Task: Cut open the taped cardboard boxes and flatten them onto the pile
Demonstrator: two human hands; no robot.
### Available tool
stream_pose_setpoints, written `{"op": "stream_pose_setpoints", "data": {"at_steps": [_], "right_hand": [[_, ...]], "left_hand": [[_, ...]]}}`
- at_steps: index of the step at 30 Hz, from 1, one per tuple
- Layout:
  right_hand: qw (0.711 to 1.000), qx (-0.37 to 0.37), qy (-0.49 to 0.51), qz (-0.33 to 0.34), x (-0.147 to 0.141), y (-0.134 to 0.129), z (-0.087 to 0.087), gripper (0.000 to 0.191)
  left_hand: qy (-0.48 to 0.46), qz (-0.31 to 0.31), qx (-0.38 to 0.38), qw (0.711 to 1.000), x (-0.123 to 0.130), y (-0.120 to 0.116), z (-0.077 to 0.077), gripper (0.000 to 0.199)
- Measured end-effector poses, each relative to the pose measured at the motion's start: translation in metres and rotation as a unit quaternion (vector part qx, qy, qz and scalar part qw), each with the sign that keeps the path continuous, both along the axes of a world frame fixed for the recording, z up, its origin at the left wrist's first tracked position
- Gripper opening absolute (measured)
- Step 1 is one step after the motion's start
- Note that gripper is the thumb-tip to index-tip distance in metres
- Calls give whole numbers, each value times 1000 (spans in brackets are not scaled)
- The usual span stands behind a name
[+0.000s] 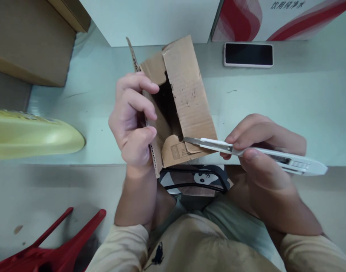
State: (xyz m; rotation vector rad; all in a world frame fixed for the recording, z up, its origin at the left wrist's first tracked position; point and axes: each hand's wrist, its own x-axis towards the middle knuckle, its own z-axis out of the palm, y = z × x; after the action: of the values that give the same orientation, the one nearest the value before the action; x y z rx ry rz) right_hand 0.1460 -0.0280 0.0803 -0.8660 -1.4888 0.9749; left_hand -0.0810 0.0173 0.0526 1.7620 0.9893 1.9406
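A small brown cardboard box [189, 90] sits tilted at the table's front edge, its top open and dark inside. My left hand [136, 117] is at the box's left flap, with curled fingers and thumb over the flap's edge. In my right hand [263, 147] is a white utility knife [291, 160], pinched between thumb and fingers. Its blade is out and points left, with the tip at the lower corner of the opening, beside a short flap [175, 150] with a printed mark.
A phone-like device [248, 54] with a dark screen lies at the back right, before a red and white carton [274, 19]. A white box [156, 19] stands behind. Leftward are a yellow container [34, 136] and large brown boxes [28, 37]. Red plastic furniture [59, 241] stands below left.
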Motion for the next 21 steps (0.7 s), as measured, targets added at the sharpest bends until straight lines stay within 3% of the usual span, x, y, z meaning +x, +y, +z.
{"op": "stream_pose_setpoints", "data": {"at_steps": [6,15,21], "right_hand": [[999,-10,0,-31,-5,-4,3,8],[998,-39,4,-45,-8,-8,8,9],[999,-20,9,-31,-7,-5,7,10]], "left_hand": [[-3,-4,-3,1000,1,-1,-1,37],[-12,-1,20,1000,5,5,-1,23],[-18,26,38,999,9,4,3,7]]}}
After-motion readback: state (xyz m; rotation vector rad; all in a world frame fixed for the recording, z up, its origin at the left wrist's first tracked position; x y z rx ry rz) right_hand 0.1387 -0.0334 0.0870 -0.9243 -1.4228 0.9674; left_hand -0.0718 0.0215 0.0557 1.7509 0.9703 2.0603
